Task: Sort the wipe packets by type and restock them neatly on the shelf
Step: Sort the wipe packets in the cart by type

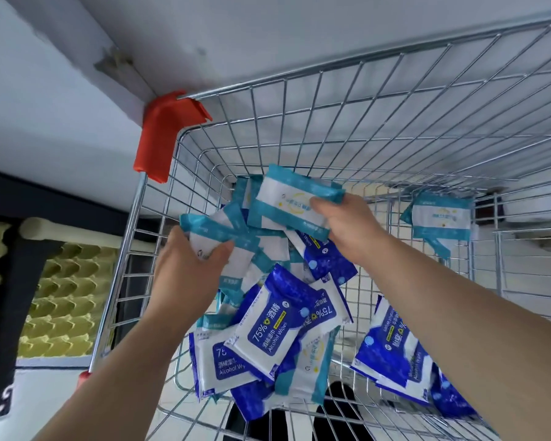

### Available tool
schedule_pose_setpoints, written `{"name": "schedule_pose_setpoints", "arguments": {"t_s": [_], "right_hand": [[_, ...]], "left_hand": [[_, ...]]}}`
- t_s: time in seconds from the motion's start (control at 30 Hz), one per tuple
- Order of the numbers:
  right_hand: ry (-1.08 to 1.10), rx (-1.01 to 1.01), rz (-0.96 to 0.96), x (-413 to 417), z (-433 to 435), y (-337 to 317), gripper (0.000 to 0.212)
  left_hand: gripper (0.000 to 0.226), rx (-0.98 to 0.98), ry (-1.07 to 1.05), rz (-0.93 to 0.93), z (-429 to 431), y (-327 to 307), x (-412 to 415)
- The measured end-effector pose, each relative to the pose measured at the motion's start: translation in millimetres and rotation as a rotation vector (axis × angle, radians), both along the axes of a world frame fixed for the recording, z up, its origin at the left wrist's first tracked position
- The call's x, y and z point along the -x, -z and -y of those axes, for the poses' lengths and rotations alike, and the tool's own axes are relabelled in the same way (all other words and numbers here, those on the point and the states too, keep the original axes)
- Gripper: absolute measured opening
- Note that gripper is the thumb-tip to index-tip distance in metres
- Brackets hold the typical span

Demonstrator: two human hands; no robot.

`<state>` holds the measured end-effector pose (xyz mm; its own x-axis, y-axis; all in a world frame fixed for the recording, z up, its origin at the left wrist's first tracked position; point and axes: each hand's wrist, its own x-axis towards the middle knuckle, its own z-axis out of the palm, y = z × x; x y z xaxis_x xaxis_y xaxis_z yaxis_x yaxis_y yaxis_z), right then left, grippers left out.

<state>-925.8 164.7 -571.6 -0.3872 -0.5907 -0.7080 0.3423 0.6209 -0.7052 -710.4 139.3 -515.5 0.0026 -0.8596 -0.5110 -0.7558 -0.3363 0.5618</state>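
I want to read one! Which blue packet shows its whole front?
The blue packet topmost in the middle of the pile: its 75% label shows whole; the other blue ones are partly covered.

**Two kinds, all jumbled together**

Teal-and-white packets (264, 253) and dark blue "75% Alcohol Wipes" packets (272, 326) overlap at all angles in the wire cart (395, 122). The right hand (347, 224) pinches one teal packet (287, 202) above them; the left hand (188, 272) grips a second teal packet (201, 229). A lone teal packet (439, 218) sits apart, far right
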Motion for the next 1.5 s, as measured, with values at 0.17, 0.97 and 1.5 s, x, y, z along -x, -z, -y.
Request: {"name": "schedule_pose_setpoints", "arguments": {"t_s": [0.17,0.97,1.5], "right_hand": [[-0.045,-0.018,-0.136,-23,22,4,0.033],[0.003,-0.06,-0.087,-7,-47,5,0.032],[0.156,-0.051,-0.194,0,-61,11,0.033]], "left_hand": [[0.033,-0.006,-0.001,-0.003,-4,4,-2],[0.038,0.064,0.125,0.088,0,28,23],[0.076,-0.055,0.629,0.231,34,34,21]]}}
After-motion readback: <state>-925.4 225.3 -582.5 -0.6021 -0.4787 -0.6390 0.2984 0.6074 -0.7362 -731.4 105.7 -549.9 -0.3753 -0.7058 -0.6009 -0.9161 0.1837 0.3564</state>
